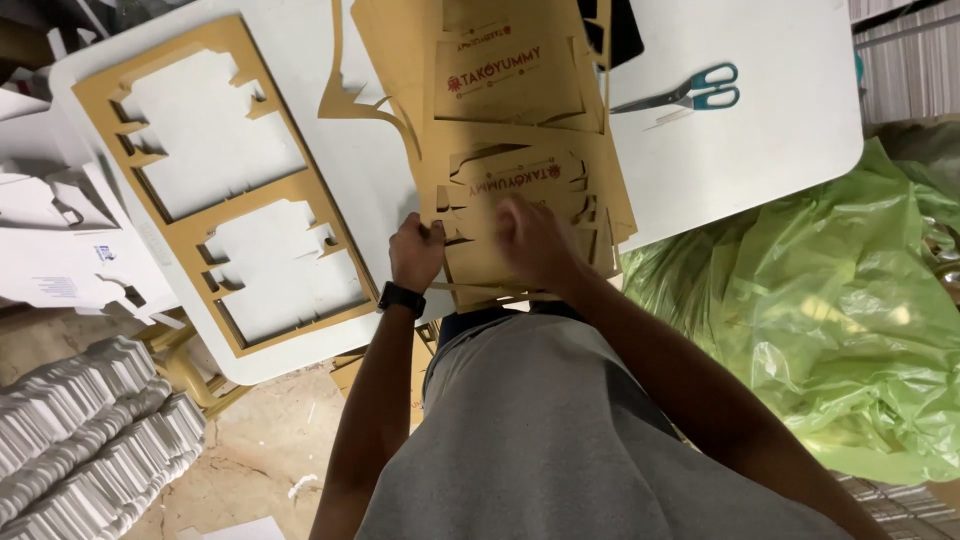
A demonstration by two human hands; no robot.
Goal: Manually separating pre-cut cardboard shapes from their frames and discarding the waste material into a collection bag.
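Hands meet at the near edge of a brown die-cut cardboard sheet (520,170) on the white tabletop (760,150), its long axis running away from the person, left hand (415,252) pinching its corner, right hand (535,240) blurred, grip unclear, pressing the panel.

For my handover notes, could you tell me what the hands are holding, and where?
Both hands, left hand and blurred right hand, are on the brown die-cut cardboard sheet at its near edge; exact grip unclear.
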